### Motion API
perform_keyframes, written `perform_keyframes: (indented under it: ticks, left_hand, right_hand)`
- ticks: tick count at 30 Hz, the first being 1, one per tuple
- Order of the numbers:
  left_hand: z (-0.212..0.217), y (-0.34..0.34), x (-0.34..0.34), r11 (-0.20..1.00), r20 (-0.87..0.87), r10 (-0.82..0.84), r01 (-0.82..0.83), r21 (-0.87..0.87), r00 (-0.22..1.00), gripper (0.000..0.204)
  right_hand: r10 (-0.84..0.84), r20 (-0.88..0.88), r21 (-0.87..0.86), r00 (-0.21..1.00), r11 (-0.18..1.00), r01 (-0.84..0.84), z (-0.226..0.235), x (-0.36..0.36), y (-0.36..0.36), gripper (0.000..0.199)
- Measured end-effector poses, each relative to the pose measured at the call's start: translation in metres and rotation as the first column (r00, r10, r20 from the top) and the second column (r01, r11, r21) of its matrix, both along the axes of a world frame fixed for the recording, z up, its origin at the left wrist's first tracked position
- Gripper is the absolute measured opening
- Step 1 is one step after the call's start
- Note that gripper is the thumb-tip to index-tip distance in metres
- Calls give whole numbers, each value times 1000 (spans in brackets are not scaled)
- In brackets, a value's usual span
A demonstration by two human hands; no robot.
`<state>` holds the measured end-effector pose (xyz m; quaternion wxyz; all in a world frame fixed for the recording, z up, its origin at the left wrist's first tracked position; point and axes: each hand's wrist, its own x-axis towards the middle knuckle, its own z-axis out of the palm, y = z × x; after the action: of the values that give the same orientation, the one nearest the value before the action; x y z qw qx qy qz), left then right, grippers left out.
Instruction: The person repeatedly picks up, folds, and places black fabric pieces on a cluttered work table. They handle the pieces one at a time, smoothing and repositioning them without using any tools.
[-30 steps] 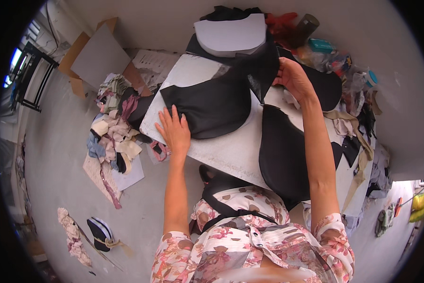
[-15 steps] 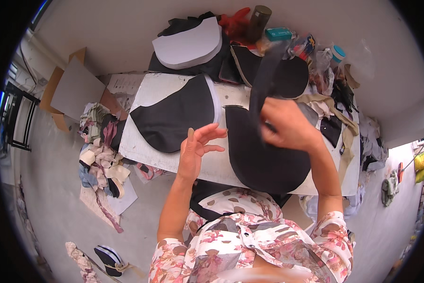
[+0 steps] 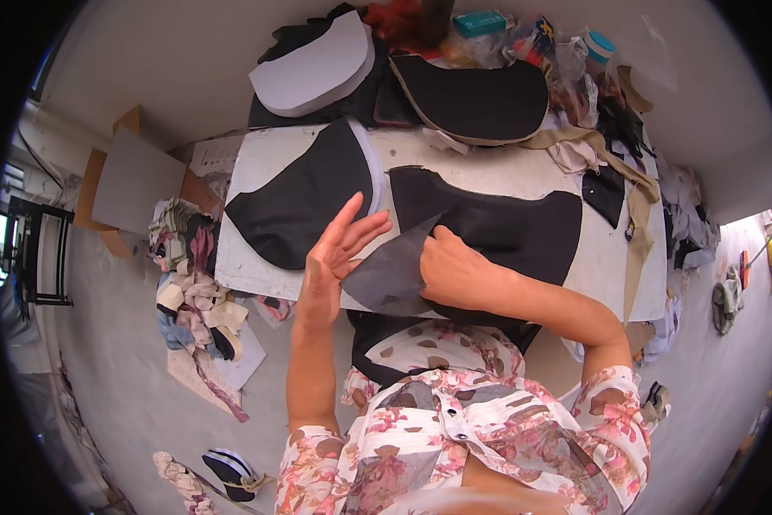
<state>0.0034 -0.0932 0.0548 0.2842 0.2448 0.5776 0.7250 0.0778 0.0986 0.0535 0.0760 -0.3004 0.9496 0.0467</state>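
The person stood at a white worktable (image 3: 506, 176) covered with cut pieces of black cloth. The right hand (image 3: 454, 270) held a thin, dark grey piece of fabric (image 3: 394, 270). Its fingers were curled shut on the right edge of that piece, and the thumb was hidden under the hand. The grey piece stuck out to the left of the hand like a pointy flap. It lay partly over the big black fabric panel (image 3: 497, 227) and partly over the near edge of the table.

The left hand (image 3: 339, 257) was lifted up with its fingers spread wide apart. It held nothing. Its fingertips (image 3: 377, 225) were just beside the left side of the grey piece, and I could not tell if they touched it.

Some things could have gone wrong. The grey piece looked very thin and floppy, so it could have folded over or wrinkled if only one hand held it. It could also have slipped off the table edge and dropped onto the floor, where a pile of cloth scraps (image 3: 197, 283) lay. The big black panel under the right hand could have slid or bunched up if the hand pushed it.

Another curved black piece (image 3: 304, 202) lay to the left on the table, well apart from the right hand.
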Motion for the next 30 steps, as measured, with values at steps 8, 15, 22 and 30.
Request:
perform_keyframes:
  ticks: [8, 15, 22, 30]
  left_hand:
    - [-21, -32, 7, 991, -141, -100, 85, -107, 985, 108]
    - [-25, -23, 10, 961, -273, -109, 32, -274, 956, 83]
    - [-4, -3, 11, 939, -362, 20, -142, -313, 932, 54]
    - [8, 1, 6, 954, -682, 222, -301, 2, 697, 30]
  right_hand:
    - [-105, -155, -361, 982, 932, 43, -14, -10, 5, 21]
    - [-142, -58, -634, 988, 770, 73, -19, -17, 12, 21]
    - [-128, -161, -590, 979, 808, 9, -8, -14, 7, 14]
    - [-391, -372, -756, 842, 654, -30, 27, -15, 39, 54]
